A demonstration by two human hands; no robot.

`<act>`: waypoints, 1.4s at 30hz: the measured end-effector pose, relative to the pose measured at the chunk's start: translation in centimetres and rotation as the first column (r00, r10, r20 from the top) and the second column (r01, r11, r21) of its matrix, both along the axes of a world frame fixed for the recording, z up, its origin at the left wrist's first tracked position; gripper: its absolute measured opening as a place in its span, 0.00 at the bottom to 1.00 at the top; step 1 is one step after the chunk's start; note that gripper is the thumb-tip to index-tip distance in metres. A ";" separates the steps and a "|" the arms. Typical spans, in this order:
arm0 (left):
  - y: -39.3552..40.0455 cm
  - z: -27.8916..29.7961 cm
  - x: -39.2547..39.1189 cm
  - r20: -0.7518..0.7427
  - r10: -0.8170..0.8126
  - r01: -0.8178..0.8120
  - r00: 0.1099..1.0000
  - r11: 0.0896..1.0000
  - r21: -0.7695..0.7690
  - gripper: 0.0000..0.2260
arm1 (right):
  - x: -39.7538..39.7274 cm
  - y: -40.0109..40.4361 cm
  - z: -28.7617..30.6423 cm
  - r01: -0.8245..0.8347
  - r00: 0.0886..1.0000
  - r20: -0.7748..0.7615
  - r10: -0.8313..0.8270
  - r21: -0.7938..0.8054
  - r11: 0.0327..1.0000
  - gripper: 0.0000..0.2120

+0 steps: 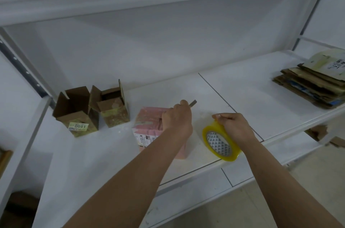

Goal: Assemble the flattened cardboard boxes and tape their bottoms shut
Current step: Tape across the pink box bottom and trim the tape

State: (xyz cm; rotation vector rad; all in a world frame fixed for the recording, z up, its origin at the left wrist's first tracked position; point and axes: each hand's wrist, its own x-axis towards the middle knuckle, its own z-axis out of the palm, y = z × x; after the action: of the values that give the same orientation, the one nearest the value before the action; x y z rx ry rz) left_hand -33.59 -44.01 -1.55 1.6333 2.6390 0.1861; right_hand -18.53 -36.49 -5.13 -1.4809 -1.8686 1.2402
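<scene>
White shelf [242, 97] carried everything. Left hand [177, 117] fingers pinched thin grey blade-like tool [193, 103] over one pink box [149, 126]. Right hand [233, 125] gripped one yellow tape roll [220, 141] beside it. Two open brown boxes [89, 108] stood left; one flattened stack [313, 85] lay far right.

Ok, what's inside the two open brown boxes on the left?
The nearer brown box shows only bare cardboard walls. The farther brown box looks dark inside. Both bottoms are hidden by their walls.
</scene>
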 end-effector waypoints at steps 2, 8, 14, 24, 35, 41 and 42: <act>-0.6 0.1 -0.5 0.003 -0.067 0.067 0.998 0.997 0.029 0.14 | 0.0 0.1 0.4 -0.009 1.000 -0.023 0.009 -0.004 1.000 0.09; -2.8 0.6 -3.4 0.120 -0.491 0.491 0.863 0.870 0.028 0.14 | -0.1 0.0 1.7 -0.020 0.997 -0.070 0.020 -0.004 1.000 0.08; -5.0 1.8 -6.9 0.240 -0.625 0.643 0.743 0.766 0.000 0.19 | -0.9 -0.2 3.2 -0.151 0.986 -0.074 0.149 -0.024 0.988 0.06; -4.3 3.4 -4.8 0.730 -0.150 -0.230 0.667 0.890 0.394 0.18 | -2.1 -0.9 7.0 -0.316 0.949 0.033 0.315 0.111 0.942 0.09; -3.6 5.2 -4.5 0.761 -0.247 -0.133 0.599 0.907 0.399 0.12 | -1.6 -1.5 10.1 -0.459 0.888 -0.067 0.455 -0.055 0.887 0.28; -6.0 4.7 -5.6 0.733 -0.198 -0.244 0.650 0.859 0.449 0.18 | -1.5 -0.6 9.6 -0.468 0.839 -0.352 0.414 -0.080 0.880 0.32; -6.7 4.5 -5.6 0.727 -0.183 -0.267 0.662 0.848 0.457 0.18 | -2.0 -0.7 9.8 -0.452 0.853 -0.326 0.408 -0.070 0.889 0.30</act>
State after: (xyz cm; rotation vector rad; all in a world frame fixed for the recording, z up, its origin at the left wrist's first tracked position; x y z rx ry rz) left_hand -39.22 -50.75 2.97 1.1526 2.0147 1.3876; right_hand -20.49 -37.19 4.72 -0.8785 -1.9885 1.7317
